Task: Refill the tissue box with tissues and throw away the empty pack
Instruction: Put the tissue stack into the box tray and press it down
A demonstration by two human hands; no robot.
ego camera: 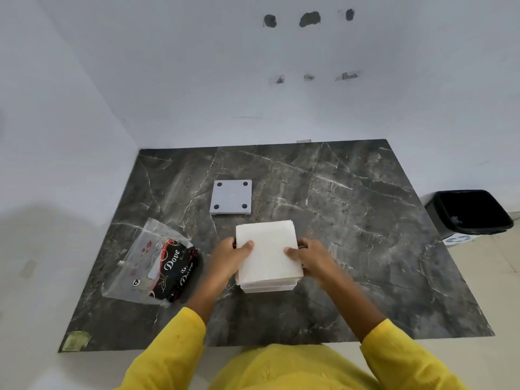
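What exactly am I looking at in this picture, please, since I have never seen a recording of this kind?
There is no machine here: a person in yellow sleeves wears a camera on the head, looking forward and down at the work. The left hand and right hand grip a stack of white tissues from both sides, over a white box partly hidden beneath it. They work on a dark marble table. Left of the hands lies the opened plastic tissue pack, printed "Dove". Behind the stack lies a grey square plate with four dark dots, probably the box's base. A black waste bin stands on the floor, right.
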